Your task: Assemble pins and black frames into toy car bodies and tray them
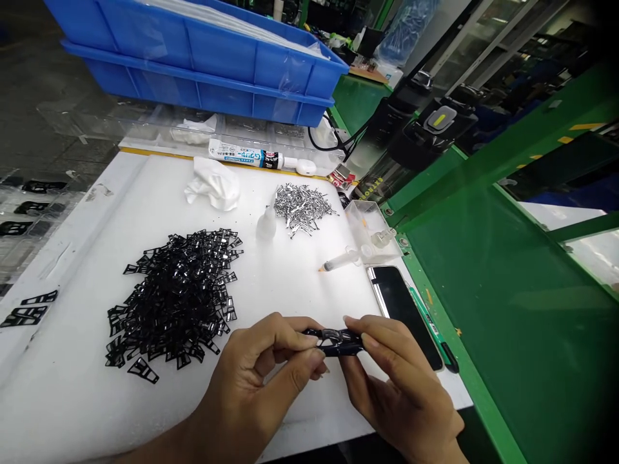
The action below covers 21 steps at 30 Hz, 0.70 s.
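Work surface is a white mat [300,283] laid over a bench; a green bench frame [483,309] runs along the right side, dark floor shows at upper left, and the background at top right is cluttered and too dim to sort out. Two stacked blue bins [203,64] sit at the far edge of the bench, with clear plastic trays [159,125] under them. A white adhesive tube [246,156] lies in front of the bins; it carries blue print and a black band, but the writing is too small to read. No other legible text. Near the tube, a crumpled white cloth [213,183]. Centre left of the mat, a large heap of black plastic frame parts [178,296]; a few more lie loose on clear trays at far left. Farther back, a smaller pile of small silver metal pieces [302,207], with a small translucent bottle [265,225] just beside it. A syringe [341,261] lies near a clear plastic box [372,225]. A dark phone [403,309] lies face up at the mat's right edge, a green pen [432,332] alongside it. Near the front edge, left hand [261,380] and right hand [401,386] meet: thumb and fingers of each pinch opposite ends of one small black part [333,341], held just above the mat, other fingers curled.
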{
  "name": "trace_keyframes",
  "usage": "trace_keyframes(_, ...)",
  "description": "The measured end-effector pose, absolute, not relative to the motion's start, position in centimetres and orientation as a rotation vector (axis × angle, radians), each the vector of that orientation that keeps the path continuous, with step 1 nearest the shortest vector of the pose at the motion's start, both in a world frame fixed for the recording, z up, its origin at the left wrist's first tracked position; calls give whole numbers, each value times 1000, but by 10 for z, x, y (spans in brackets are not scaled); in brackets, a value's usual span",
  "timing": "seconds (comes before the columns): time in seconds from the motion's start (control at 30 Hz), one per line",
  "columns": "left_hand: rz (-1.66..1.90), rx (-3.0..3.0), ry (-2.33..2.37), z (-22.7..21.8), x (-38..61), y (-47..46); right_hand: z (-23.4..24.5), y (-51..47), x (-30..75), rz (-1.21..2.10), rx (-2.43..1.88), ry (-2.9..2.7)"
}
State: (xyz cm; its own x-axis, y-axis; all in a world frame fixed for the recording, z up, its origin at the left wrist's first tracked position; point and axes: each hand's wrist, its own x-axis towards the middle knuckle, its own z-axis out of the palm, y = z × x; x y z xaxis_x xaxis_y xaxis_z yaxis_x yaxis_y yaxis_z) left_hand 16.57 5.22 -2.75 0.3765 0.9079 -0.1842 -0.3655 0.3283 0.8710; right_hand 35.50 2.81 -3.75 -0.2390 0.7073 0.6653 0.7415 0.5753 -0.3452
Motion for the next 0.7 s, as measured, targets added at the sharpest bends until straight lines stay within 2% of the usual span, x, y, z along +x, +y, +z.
trace_keyframes(0.4, 851, 846, 786, -27, 164, 53, -40, 23, 345, -81, -1224, -1864)
trace_keyframes(0.7, 1036, 1114, 730, -37, 160, 48, -37, 26, 353, -35, -1149, -1965)
